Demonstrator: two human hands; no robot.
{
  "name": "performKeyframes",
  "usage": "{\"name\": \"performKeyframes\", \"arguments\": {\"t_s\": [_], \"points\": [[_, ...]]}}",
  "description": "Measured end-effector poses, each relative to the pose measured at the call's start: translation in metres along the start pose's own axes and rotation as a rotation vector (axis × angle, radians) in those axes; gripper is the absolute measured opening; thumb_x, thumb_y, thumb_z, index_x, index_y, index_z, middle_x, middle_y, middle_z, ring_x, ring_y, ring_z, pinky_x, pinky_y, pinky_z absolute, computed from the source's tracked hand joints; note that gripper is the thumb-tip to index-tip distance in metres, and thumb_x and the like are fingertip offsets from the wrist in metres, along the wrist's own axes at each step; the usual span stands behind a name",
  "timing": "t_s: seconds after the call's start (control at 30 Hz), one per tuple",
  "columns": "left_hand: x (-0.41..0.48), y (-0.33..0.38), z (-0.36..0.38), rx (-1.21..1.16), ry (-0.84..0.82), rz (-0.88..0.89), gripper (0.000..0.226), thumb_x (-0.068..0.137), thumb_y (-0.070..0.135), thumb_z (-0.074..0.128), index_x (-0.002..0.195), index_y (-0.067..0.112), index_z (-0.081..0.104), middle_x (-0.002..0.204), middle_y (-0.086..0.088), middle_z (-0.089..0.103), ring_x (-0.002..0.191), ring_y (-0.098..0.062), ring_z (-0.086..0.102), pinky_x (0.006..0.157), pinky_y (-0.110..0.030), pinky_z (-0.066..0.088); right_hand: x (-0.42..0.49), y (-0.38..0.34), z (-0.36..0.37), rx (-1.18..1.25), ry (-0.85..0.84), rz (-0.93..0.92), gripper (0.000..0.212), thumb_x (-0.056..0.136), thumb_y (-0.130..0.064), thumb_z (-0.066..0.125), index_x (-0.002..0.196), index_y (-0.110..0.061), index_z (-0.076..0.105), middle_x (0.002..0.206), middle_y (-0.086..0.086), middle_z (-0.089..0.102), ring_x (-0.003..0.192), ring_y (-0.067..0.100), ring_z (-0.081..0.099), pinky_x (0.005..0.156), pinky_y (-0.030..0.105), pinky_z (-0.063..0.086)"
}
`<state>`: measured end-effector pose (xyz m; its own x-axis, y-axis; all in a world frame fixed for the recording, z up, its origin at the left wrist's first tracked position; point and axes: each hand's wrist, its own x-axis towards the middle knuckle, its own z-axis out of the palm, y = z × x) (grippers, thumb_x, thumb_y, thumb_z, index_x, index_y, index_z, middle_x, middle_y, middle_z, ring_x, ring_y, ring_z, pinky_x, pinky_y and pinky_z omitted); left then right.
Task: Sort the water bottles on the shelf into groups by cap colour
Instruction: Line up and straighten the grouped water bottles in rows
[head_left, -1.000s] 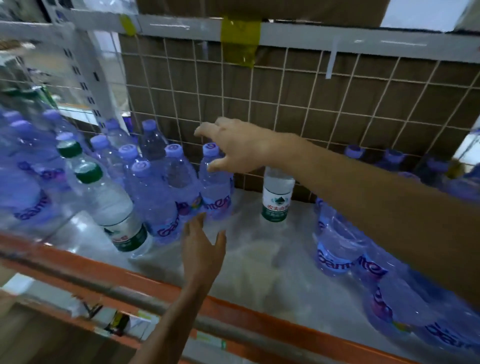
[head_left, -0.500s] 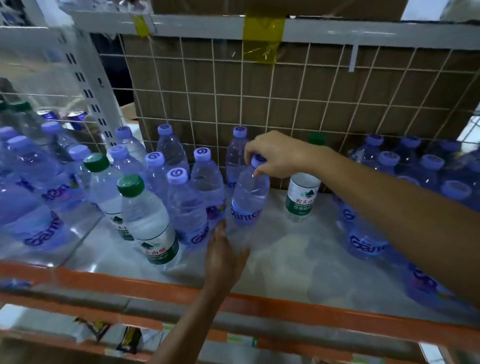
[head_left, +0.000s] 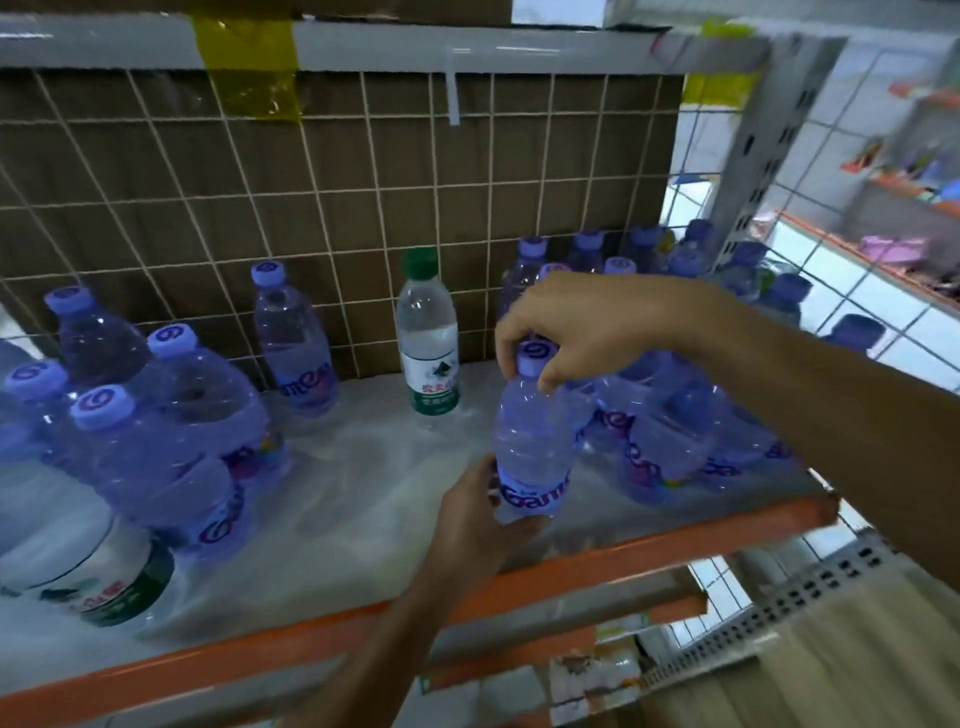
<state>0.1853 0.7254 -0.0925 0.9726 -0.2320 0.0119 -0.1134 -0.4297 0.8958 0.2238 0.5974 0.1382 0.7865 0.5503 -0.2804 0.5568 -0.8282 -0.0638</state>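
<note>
Bottle in left hand and right hand is near edge.

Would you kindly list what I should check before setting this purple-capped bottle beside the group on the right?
1. Cap of the held bottle gripped by the right hand: ok.
2. Its base cupped by the left hand: ok.
3. Cap purple, matching the right group: ok.
4. It is upright: ok.
5. Path clear of the green-capped bottle, which stands at the back: ok.
6. Base on the shelf or lifted: cannot tell.
</note>
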Motion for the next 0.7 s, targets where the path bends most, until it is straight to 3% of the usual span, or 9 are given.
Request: {"name": "performKeyframes", "arguments": {"t_s": [0.07, 0.13, 0.27, 0.37, 0.5, 0.6, 0.7], "points": [[0.005, 0.006, 0.015, 0.004, -0.016, -0.006, 0.058, 0.057, 0.03, 0.089, 0.103, 0.033, 0.053, 0.099, 0.019, 0.062, 0.085, 0.006, 0.06, 0.069, -0.005, 0.046, -0.012, 0.012, 0.003, 0.016, -0.011, 0.02, 0.025, 0.078, -0.02, 0.072, 0.102, -0.022, 0.064, 0.09, -0.014, 0.052, 0.085, 0.008, 0.052, 0.079, 0.029, 0.046], [0.01, 0.01, 0.027, 0.023, -0.023, -0.015, 0.064, 0.054, 0.034, 0.09, 0.108, 0.025, 0.057, 0.103, 0.015, 0.065, 0.089, 0.002, 0.063, 0.076, -0.015, 0.051, -0.021, 0.022, 0.006, 0.039, -0.026, 0.03, 0.025, 0.079, -0.02, 0.072, 0.103, -0.023, 0.063, 0.087, -0.017, 0.05, 0.08, 0.005, 0.05, 0.074, 0.023, 0.044], [0.014, 0.016, 0.045, 0.107, -0.043, 0.013, 0.081, 0.051, 0.048, 0.086, 0.119, 0.018, 0.055, 0.114, 0.003, 0.065, 0.099, -0.014, 0.064, 0.085, -0.034, 0.053, -0.031, 0.037, 0.01, 0.025, -0.074, 0.0, 0.023, 0.08, -0.021, 0.071, 0.101, -0.024, 0.063, 0.095, -0.01, 0.057, 0.089, 0.011, 0.054, 0.077, 0.03, 0.047], [0.015, 0.023, 0.052, 0.178, -0.034, 0.021, 0.077, 0.057, 0.047, 0.084, 0.121, 0.019, 0.053, 0.115, 0.002, 0.064, 0.1, -0.014, 0.063, 0.085, -0.031, 0.052, -0.033, 0.049, 0.008, -0.001, -0.114, -0.015, 0.023, 0.079, -0.022, 0.072, 0.1, -0.025, 0.062, 0.089, -0.013, 0.053, 0.08, 0.006, 0.05, 0.069, 0.023, 0.044], [0.01, 0.029, 0.054, 0.135, 0.015, -0.009, 0.079, 0.058, 0.04, 0.086, 0.122, 0.021, 0.045, 0.113, 0.01, 0.064, 0.1, -0.008, 0.062, 0.077, -0.016, 0.047, -0.032, 0.057, 0.003, -0.041, -0.182, -0.066, 0.024, 0.08, -0.027, 0.071, 0.102, -0.028, 0.061, 0.08, -0.017, 0.052, 0.07, -0.002, 0.048, 0.058, 0.013, 0.035], [0.009, 0.031, 0.051, 0.152, 0.011, -0.02, 0.087, 0.054, 0.047, 0.086, 0.124, 0.023, 0.041, 0.116, 0.013, 0.06, 0.1, -0.005, 0.06, 0.081, -0.017, 0.046, -0.025, 0.057, -0.009, -0.038, -0.2, -0.1, 0.023, 0.081, -0.044, 0.066, 0.101, -0.035, 0.059, 0.09, -0.014, 0.063, 0.075, -0.003, 0.055, 0.066, 0.017, 0.043], [0.009, 0.024, 0.041, 0.193, -0.026, -0.015, 0.102, 0.048, 0.043, 0.09, 0.132, 0.018, 0.038, 0.126, 0.007, 0.051, 0.105, -0.004, 0.054, 0.087, -0.015, 0.043, 0.0, 0.055, -0.023, -0.042, 0.024, -0.134, 0.033, 0.081, -0.048, 0.064, 0.109, -0.03, 0.06, 0.094, -0.014, 0.064, 0.081, 0.004, 0.059, 0.076, 0.029, 0.049]]}}
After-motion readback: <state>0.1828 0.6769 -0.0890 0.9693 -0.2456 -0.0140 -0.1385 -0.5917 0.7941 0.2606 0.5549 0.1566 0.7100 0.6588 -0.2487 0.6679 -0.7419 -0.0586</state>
